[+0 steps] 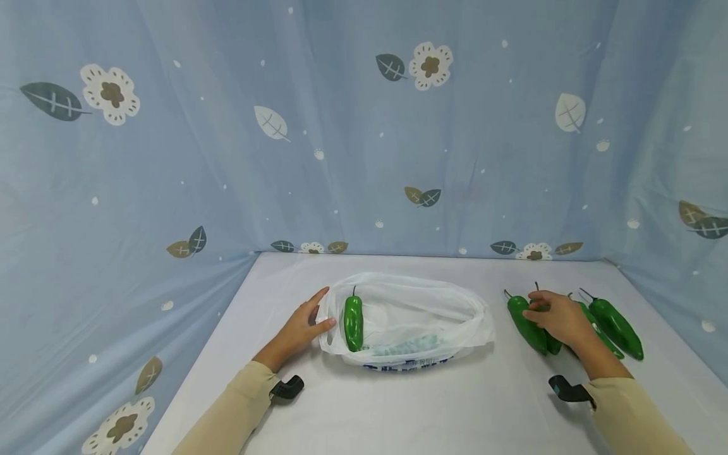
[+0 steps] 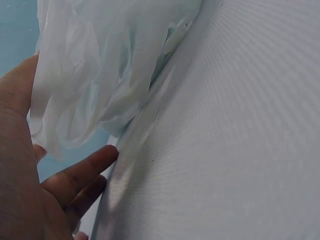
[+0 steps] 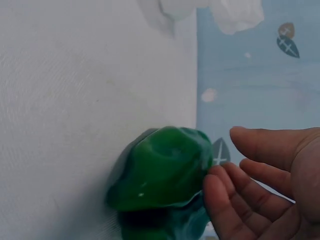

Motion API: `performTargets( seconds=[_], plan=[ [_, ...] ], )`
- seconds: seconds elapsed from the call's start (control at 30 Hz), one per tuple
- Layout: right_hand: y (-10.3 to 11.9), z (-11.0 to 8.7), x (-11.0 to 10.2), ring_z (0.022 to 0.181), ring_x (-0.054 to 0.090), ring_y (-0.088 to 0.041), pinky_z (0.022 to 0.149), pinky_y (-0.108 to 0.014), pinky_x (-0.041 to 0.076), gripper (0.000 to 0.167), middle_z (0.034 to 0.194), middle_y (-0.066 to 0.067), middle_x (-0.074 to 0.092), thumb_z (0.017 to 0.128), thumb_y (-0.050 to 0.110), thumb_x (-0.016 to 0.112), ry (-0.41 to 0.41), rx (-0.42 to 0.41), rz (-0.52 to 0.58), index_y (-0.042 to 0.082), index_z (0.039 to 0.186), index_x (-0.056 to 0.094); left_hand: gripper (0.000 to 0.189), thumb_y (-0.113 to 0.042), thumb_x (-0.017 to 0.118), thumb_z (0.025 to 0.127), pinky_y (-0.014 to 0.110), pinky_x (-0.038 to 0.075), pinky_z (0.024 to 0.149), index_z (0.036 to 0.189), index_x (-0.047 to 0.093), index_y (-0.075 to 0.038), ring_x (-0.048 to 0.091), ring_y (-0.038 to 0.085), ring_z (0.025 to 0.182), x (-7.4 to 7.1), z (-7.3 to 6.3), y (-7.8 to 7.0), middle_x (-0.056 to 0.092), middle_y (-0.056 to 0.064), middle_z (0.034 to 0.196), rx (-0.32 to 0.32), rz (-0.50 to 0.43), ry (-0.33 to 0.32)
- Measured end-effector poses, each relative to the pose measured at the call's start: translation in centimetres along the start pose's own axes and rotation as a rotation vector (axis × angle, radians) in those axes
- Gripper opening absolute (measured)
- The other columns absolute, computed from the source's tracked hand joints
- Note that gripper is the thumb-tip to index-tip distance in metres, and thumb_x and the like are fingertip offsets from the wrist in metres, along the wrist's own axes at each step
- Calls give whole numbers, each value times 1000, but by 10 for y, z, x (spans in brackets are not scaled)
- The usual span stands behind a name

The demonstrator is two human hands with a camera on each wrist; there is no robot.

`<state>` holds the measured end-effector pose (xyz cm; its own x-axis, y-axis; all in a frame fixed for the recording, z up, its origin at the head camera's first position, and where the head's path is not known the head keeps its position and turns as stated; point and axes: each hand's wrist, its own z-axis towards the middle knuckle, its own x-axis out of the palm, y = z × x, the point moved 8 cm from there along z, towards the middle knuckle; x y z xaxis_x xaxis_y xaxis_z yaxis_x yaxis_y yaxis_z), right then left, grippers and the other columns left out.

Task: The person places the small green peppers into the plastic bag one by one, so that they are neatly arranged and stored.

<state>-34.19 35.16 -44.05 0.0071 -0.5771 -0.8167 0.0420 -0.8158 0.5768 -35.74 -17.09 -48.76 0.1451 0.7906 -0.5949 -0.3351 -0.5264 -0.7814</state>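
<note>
A white plastic bag (image 1: 409,370) lies with its mouth spread wide, and one green pepper (image 1: 354,323) rests inside at its left end. At the bag's left rim is my left hand (image 1: 297,330), fingers extended and thumb against the plastic. In the left wrist view the bag (image 2: 100,65) drapes past the thumb, while the other fingers (image 2: 80,175) stretch out below it. Over the right-hand peppers (image 1: 526,325) hovers my right hand (image 1: 563,319), fingers loosely bent. The right wrist view shows those fingers beside a pepper (image 3: 167,165), thumb apart, nothing pinched between them.
Farther right, more green peppers (image 1: 620,328) lie side by side on the white tabletop (image 1: 432,411), stems pointing away. Behind and at both sides hangs a blue curtain (image 1: 352,158) with printed leaves and flowers. Each wrist carries a black camera mount (image 1: 288,387).
</note>
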Motion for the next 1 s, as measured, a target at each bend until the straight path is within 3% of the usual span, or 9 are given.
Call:
performTargets(
  seconds=[0.07,0.3,0.67,1.0],
  plan=[
    [-3,2,0,79,68,-27,64,-41,54,56,117,-28,59,93,24,67,-13,14,-23,-10,134,48,81,-42,69,88,63,19,109,155,28,-23,37,39,133,0,0,-1,46,17,144,2,1,2],
    [-8,4,1,104,54,-48,76,-56,48,56,118,-28,60,91,25,69,-43,30,-106,-9,131,50,81,-43,68,88,64,20,108,155,28,-21,38,39,132,1,1,-1,48,17,142,-1,14,5],
    [-7,10,9,104,55,-47,77,-57,48,68,121,-30,57,88,31,72,29,77,-186,-9,136,46,82,-43,69,88,63,19,109,155,29,-19,38,40,132,-2,2,-4,51,16,140,6,6,0],
    [2,13,12,99,58,-46,73,-56,50,68,116,-30,59,86,29,73,46,50,-259,-11,134,46,81,-41,69,89,64,18,109,155,28,-19,33,40,136,0,0,-2,43,17,147,-6,-13,6]
  ],
)
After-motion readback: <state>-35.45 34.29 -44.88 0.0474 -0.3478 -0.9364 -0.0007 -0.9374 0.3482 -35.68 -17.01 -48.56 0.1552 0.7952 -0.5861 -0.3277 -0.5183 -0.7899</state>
